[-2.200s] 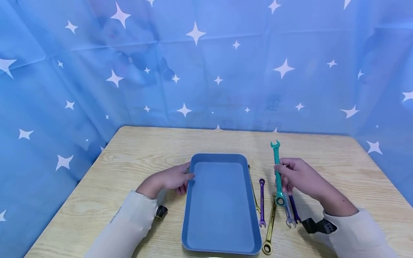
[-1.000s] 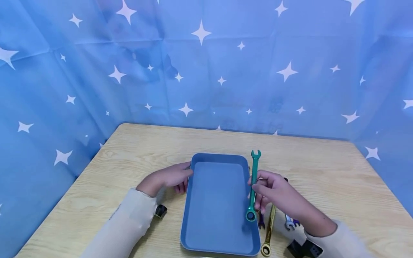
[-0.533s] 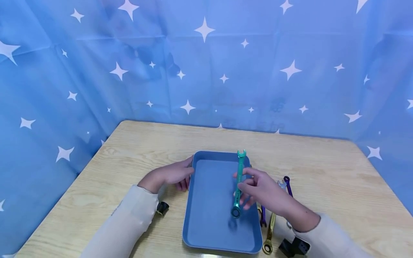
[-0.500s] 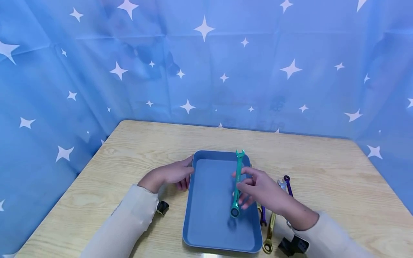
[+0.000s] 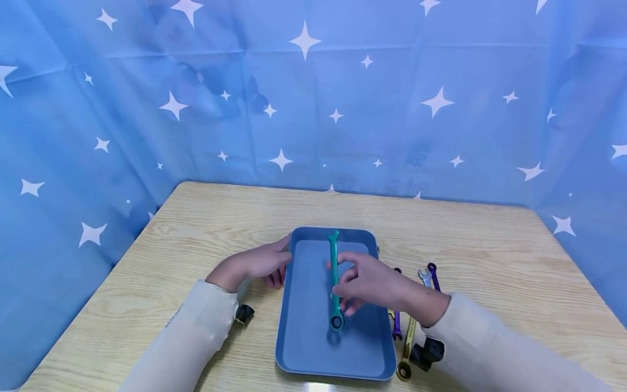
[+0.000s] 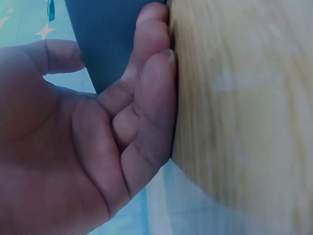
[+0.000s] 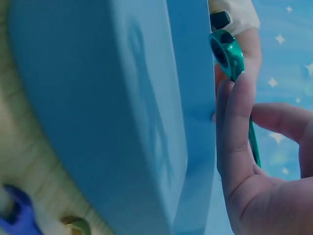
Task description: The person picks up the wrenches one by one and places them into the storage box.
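Note:
A blue rectangular tray [image 5: 313, 354] lies on the wooden table. At its left rim is my left hand [image 5: 252, 268], thumb on the edge and fingers bent against the outer wall; the left wrist view shows those fingers [image 6: 156, 93] resting on the tabletop. Over the tray, my right hand [image 5: 364, 283] pinches a green combination wrench [image 5: 334, 261] between thumb and fingers. The wrench hangs above the tray floor, open end away from me, ring end [image 7: 227, 54] nearer; its shadow falls on the tray. Part of the shaft is hidden by the fingers.
Right of the tray lie a purple wrench [image 5: 397, 326], a gold wrench [image 5: 406, 354], a silver wrench [image 5: 425, 277] and a dark purple wrench [image 5: 434, 276], partly covered by the right forearm. Another gold one peeks out along the tray's right side. A blue star-patterned curtain [image 5: 303, 109] hangs behind.
My right hand has carried the green wrench leftward from above the other wrenches to over the middle of the tray. The left hand has stayed at the tray's left rim.

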{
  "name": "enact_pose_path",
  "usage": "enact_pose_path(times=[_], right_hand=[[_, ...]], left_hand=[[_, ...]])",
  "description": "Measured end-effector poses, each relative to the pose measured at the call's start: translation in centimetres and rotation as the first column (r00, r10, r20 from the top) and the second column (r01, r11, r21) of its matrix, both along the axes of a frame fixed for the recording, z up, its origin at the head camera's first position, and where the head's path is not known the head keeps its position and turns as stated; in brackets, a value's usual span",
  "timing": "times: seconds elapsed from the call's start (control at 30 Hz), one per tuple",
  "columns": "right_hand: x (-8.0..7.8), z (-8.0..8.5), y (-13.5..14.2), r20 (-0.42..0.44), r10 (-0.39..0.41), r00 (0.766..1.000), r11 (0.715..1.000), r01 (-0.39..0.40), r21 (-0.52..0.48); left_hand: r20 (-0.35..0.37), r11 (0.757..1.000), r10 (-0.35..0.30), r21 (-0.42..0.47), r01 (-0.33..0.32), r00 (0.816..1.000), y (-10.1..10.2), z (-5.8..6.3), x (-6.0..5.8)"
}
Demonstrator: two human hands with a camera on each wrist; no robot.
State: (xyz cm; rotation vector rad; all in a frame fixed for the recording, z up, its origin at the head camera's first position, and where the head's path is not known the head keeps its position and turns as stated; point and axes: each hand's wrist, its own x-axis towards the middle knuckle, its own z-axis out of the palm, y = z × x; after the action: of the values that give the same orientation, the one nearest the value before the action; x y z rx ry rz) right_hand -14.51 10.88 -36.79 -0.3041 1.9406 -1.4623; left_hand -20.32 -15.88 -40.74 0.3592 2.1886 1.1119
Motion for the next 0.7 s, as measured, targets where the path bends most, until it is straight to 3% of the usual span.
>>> enact_pose_path(times=[0.37,0.7], right_hand=[[-1.0,0.0,-2.2,0.054,0.046,0.997,0.999,-0.046,0.002],[-1.0,-0.9,-4.1,0.116,0.072,0.991,0.994,-0.08,0.073]], left_hand=[[-0.012,0.999,-0.019,0.029,0.019,1.0,-0.3,0.0,-0.1],[0.0,0.999,-0.022,0.045,0.022,1.0,-0.2,-0.2,-0.1]])
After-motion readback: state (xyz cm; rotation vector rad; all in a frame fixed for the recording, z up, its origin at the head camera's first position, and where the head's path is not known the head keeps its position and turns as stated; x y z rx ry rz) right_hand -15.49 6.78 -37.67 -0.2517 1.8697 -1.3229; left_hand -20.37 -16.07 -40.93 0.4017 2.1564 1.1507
